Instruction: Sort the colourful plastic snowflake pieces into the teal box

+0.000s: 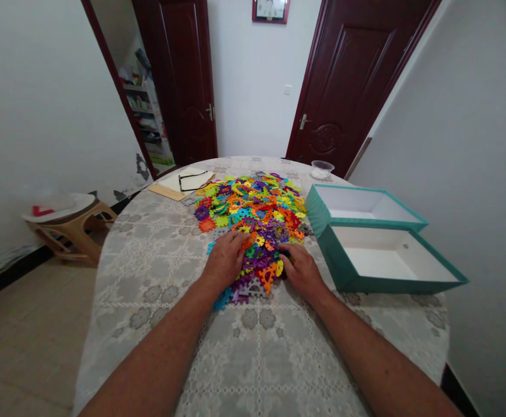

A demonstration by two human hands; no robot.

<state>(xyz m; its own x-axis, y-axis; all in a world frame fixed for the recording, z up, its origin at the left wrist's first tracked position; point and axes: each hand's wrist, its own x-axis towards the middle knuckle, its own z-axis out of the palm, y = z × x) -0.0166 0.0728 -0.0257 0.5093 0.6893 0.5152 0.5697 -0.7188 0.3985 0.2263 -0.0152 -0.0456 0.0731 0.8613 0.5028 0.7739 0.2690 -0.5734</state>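
Observation:
A heap of colourful toothed plastic building pieces [259,200] spreads over the middle of the table, its near end reaching between my hands. My left hand [225,259] lies at the heap's left side, fingers curled together, with an orange toothed piece [249,241] at the fingertips. On the right side, my right hand [300,267] has its thumb and fingers bent around something dark, too hidden to make out. Close to its thumb are an orange triangular piece [268,277] and a yellow round piece [279,268]. A grey piece [253,288] lies at the near edge.
Two teal boxes with white insides, a rear box [366,204] and a front box [403,255], stand right of the heap. Glasses [192,182] rest on papers [170,191] at back left. A clear bowl [322,168] sits at the far edge. A stool [79,226] stands left.

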